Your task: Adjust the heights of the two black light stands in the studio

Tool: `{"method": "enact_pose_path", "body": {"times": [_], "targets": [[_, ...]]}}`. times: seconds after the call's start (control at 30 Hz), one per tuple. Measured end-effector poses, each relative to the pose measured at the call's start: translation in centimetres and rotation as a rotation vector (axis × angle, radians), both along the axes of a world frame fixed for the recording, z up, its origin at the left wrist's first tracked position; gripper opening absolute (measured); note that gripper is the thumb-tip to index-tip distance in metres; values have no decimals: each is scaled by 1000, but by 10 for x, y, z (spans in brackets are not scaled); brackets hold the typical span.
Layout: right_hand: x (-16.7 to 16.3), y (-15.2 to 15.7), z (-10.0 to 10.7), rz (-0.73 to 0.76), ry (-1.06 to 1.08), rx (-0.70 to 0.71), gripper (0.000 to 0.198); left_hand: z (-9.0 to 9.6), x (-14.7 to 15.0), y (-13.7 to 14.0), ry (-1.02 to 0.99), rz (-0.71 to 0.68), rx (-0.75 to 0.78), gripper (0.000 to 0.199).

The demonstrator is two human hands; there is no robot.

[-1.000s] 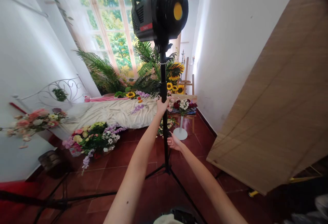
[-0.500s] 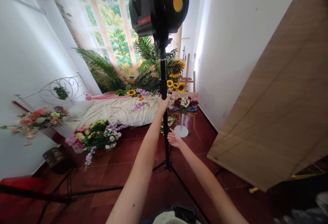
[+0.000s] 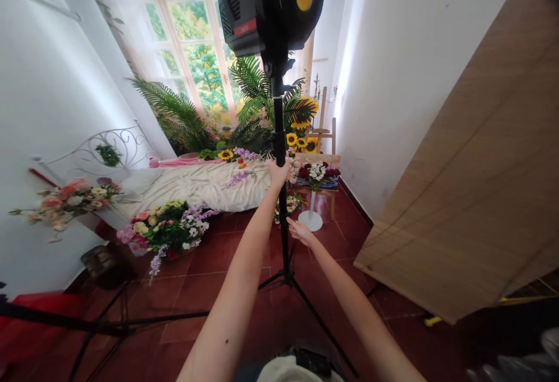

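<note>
Head view, the only one I work from.

Item: stand (image 3: 279, 117), slim black tube, upright mid-scene on splayed legs (image 3: 322, 322), the bed (image 3: 213, 187) beyond it to the left.
Item: lamp (image 3: 273, 12), bulky black housing on top of the stand; ribbed vents, red label strip, round front with a yellow disc.
Item: my left hand (image 3: 279, 173), fingers wrapped round the tube below its upper collar (image 3: 278, 140).
Item: my right hand (image 3: 301, 230), lower and nearer, fingers partly curled at the lower collar (image 3: 284, 222); whether they grip it, I cannot tell.

Risks, as I judge them: the lamp puts the weight high, so a sideways pull could tip the stand. A loosened collar with a slack left grip could let the tube drop and pinch a finger. Dragged left, a leg could foul the other black stand (image 3: 170, 317) near there.

Materials: bed, creased cream cloth. Flowers (image 3: 172, 227), ruffled heads in mixed colours, left. Palm leaves (image 3: 251, 82), long feathered blades, far. Board (image 3: 454, 161), broad, flat, wood-grained, tilted at right. Floor (image 3: 196, 292), dark red square tiles, pale joints.
</note>
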State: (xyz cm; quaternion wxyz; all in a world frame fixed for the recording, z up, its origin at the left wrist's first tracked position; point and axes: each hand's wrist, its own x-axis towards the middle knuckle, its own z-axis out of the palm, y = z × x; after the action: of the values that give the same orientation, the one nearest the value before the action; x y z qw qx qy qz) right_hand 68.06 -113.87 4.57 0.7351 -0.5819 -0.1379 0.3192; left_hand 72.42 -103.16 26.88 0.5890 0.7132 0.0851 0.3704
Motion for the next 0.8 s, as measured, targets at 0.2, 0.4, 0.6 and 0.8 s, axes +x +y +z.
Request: {"method": "enact_pose_path", "body": {"times": [0.2,0.4,0.6,0.8], "targets": [[8,-13,11,-203,-739,-519,36,-9,-2,-2,16,-7,-25,24],[2,-9,10,-296,-874,-564,20,-66,-14,-6,78,70,-55,21],[1,-9,5,-312,-882,-542,20,-107,-14,-7,117,114,-42,22],[-3,-10,19,-241,-1010,-826,35,-135,-14,-5,188,87,-65,21]]}}
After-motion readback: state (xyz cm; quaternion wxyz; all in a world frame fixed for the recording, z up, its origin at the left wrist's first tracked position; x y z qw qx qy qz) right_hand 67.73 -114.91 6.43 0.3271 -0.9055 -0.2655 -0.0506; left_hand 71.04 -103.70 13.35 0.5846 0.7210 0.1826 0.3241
